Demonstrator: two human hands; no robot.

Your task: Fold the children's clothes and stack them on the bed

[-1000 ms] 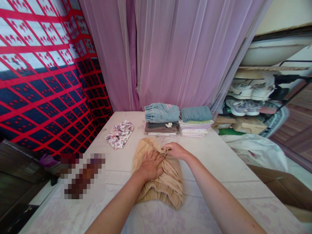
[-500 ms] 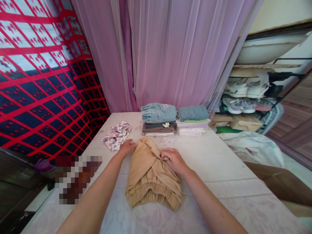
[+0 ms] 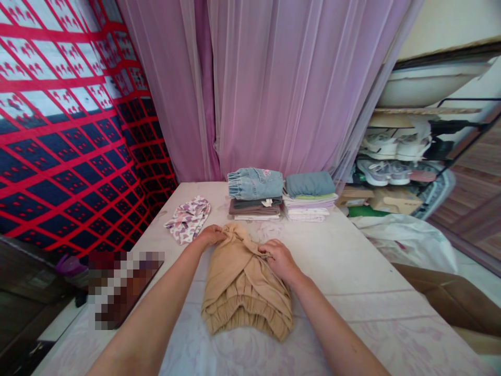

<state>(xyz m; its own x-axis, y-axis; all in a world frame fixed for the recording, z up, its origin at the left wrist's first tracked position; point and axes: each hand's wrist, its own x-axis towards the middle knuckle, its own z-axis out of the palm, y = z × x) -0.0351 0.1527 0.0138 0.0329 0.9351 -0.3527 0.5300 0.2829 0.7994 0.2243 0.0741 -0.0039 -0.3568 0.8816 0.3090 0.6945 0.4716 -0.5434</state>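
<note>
Tan elastic-waist pants (image 3: 238,282) lie partly folded on the bed in front of me, the gathered waistband toward me and the legs folded over it. My left hand (image 3: 213,235) is closed on the far left edge of the pants, its fingertips partly hidden by cloth. Pinched in my right hand (image 3: 277,257) is the far right edge of the folded leg. Left of the pants lies a crumpled white cloth with purple and pink patches (image 3: 190,218), apart from my left hand.
Behind the pants stand two folded stacks, one topped by denim pants (image 3: 255,183), the other by a blue-grey garment (image 3: 310,184). A purple curtain (image 3: 266,89) hangs behind. Right of the bed are a shoe rack (image 3: 391,149) and a cardboard box (image 3: 450,297). A pixelated flat object (image 3: 125,292) lies left.
My left hand has moved slightly right and taken hold of the pants' far left edge, bunching the cloth there. My right hand keeps its grip in nearly the same place.
</note>
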